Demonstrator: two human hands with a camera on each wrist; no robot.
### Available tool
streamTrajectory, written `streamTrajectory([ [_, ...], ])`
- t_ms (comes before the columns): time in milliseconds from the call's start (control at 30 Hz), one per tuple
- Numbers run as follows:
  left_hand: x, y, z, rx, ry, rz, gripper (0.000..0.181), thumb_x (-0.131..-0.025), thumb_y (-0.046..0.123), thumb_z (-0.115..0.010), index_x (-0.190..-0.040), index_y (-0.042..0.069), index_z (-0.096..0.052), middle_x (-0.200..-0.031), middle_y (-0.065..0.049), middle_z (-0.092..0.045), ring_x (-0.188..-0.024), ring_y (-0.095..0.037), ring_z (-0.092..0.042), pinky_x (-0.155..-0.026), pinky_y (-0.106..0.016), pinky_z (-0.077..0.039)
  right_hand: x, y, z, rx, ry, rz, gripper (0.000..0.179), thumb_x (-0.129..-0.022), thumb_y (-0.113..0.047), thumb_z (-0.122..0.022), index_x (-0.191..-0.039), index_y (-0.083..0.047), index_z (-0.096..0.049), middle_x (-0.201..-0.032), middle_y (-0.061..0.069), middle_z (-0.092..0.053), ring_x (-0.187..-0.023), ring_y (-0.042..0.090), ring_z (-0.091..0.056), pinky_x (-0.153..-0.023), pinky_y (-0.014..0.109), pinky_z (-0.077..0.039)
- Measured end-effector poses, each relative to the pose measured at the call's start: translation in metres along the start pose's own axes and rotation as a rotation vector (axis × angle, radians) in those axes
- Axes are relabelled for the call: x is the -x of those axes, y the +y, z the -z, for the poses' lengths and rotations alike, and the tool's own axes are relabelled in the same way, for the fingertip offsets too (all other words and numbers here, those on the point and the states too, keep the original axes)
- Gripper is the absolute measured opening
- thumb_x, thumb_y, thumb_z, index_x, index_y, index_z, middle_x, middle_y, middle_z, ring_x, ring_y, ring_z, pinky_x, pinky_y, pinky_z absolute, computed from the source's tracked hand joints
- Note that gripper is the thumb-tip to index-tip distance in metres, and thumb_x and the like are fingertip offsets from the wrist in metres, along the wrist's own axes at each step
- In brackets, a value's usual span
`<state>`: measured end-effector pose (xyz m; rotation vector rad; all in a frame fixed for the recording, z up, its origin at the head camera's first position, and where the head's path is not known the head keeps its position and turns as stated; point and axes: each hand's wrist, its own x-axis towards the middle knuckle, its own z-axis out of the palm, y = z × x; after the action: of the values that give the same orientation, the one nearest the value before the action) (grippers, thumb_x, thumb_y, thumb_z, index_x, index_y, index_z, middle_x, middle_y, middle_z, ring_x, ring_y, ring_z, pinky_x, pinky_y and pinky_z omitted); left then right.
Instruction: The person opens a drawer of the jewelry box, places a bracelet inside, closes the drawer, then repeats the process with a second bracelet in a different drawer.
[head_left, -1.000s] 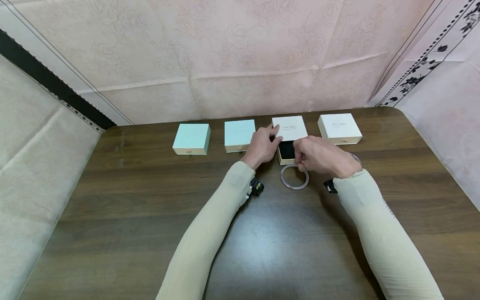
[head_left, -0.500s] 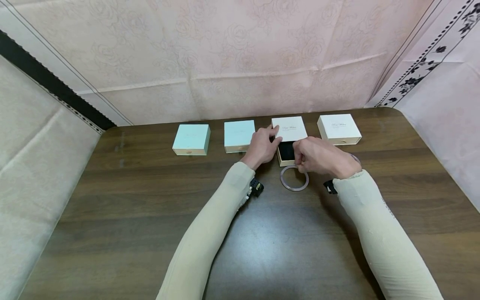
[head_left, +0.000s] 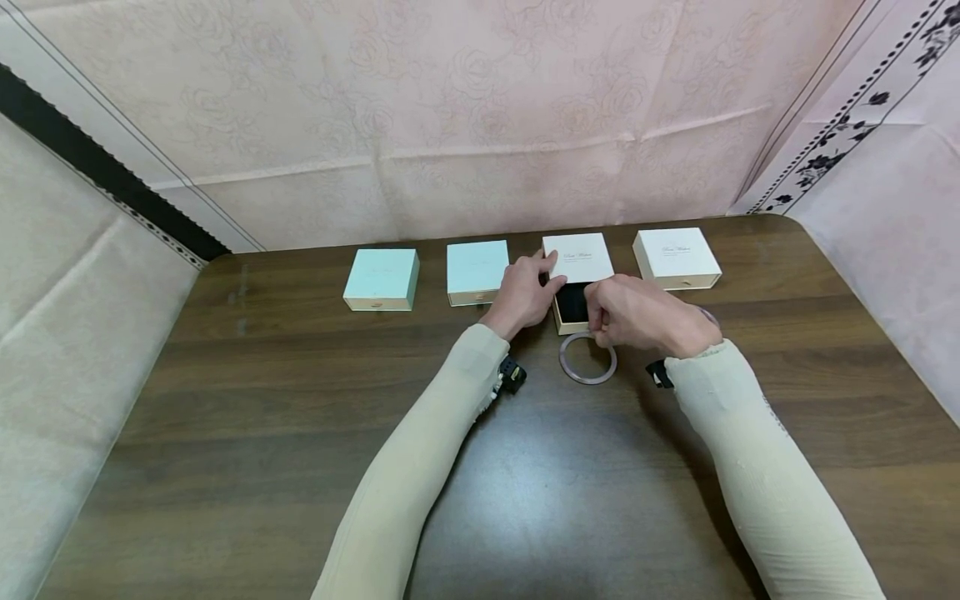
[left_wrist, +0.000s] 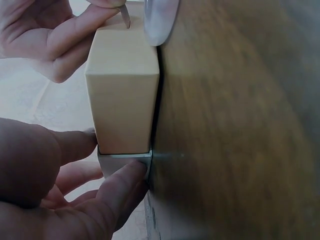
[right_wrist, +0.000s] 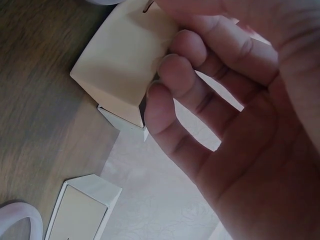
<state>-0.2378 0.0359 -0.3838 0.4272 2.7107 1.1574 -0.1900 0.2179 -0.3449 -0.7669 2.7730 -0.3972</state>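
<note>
On the bench (head_left: 262,433), the left hand (head_left: 522,287) grips the box (head_left: 579,257); the right hand (head_left: 633,312) pinches the tab (left_wrist: 125,16). Opening the drawer (left_wrist: 122,112) seems in hand, calling for steady pull.

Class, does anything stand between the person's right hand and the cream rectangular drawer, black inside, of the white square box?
Nothing visible does: the right hand grips the drawer near its front. The glossy pale-lilac ring lies close in front, not between.

The head view is bright and crisp: pale glare blooms on the tabletop (head_left: 225,467) well in from its far edge, with soft shadow beside the right sleeve (head_left: 780,467). Both wrist views look dimmer, softer.
</note>
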Motion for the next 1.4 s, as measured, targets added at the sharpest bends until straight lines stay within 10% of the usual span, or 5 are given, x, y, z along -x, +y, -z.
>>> streamTrajectory([
  [1400,0.0008,0.0008,-0.0035,0.024,0.054,0.027,0.051,-0.104,0.030,-0.060,-0.152,0.018,-0.048,-0.158,-0.007,-0.048,-0.150,-0.026,-0.039,-0.117,-0.037,-0.041,0.0042,-0.0013,0.0007,-0.016,-0.018,0.020,0.018,-0.078,0.002,-0.074,-0.075,-0.016,-0.075,-0.080,-0.003,-0.069,-0.068,0.009,-0.058,-0.067,0.029,-0.050],
])
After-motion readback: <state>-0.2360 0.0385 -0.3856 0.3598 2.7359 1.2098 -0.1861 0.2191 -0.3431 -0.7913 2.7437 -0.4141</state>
